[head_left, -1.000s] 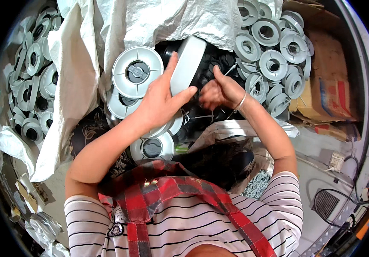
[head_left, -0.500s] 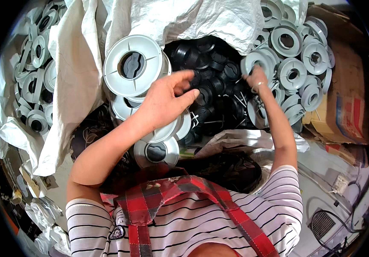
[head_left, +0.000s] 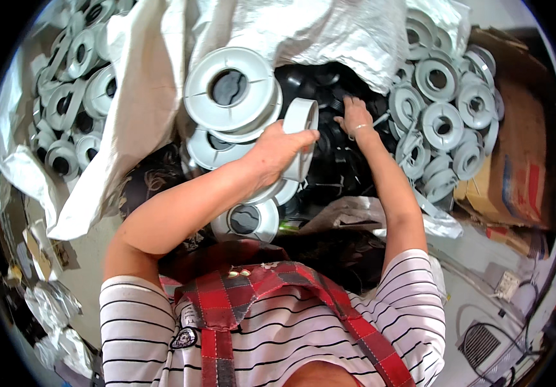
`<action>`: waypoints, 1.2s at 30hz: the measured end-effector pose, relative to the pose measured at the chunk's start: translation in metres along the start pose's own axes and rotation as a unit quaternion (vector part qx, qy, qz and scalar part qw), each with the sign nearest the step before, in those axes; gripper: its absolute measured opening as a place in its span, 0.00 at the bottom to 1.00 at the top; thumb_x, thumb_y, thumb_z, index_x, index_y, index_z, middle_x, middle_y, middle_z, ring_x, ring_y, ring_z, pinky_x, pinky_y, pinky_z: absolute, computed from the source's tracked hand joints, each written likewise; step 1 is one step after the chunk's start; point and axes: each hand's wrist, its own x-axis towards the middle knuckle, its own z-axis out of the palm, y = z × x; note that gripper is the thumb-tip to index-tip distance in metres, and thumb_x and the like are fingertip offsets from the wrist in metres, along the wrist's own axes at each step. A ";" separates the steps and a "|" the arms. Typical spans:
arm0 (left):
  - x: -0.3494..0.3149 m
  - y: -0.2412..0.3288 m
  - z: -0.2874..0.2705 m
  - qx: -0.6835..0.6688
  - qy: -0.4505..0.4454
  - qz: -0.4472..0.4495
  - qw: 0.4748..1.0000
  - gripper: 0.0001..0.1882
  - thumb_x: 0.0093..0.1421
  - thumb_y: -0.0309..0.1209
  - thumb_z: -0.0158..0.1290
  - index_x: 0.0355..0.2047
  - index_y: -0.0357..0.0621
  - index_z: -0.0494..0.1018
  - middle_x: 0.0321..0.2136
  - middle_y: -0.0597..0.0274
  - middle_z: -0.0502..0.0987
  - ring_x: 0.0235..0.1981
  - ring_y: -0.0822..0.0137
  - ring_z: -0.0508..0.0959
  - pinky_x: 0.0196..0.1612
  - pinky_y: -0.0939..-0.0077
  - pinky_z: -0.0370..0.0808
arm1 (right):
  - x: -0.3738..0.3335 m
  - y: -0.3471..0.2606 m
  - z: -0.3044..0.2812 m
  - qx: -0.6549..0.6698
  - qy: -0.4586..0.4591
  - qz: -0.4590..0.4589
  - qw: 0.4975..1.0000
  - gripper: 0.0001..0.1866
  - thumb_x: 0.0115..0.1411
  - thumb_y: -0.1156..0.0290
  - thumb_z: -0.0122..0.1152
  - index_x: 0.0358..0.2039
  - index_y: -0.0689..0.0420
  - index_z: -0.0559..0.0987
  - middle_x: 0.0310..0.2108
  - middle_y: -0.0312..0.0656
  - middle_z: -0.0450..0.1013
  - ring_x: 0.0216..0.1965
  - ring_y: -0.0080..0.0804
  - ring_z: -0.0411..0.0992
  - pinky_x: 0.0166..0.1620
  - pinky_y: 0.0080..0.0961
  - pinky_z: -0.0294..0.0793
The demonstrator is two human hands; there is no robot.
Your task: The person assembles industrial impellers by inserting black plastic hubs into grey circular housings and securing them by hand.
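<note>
Left hand (head_left: 277,149): was clamped on one grey ring (head_left: 299,117). Right hand (head_left: 357,117): sat apart, over black parts (head_left: 331,143); grip could not be told. Flanged discs (head_left: 252,108): lay stacked left of both.

Left hand (head_left: 275,149) partly hidden (by grey ring (head_left: 298,116))

From the right hand (head_left: 357,117), white sack (head_left: 342,32) obstructs 12 o'clock; grey flanged rings (head_left: 446,111) obstruct 3 o'clock; clearance at 7 o'clock, above black plastic parts (head_left: 337,153).
</note>
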 end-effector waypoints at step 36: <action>-0.034 0.037 -0.010 -0.106 -0.282 -0.017 0.953 0.16 0.60 0.33 0.49 0.45 0.34 0.67 0.39 0.58 0.75 0.39 0.68 0.77 0.45 0.70 0.75 | -0.098 -0.098 -0.202 0.117 0.047 -0.261 0.957 0.37 0.32 0.70 0.70 0.47 0.58 0.67 0.42 0.48 0.62 0.45 0.49 0.61 0.49 0.35 0.65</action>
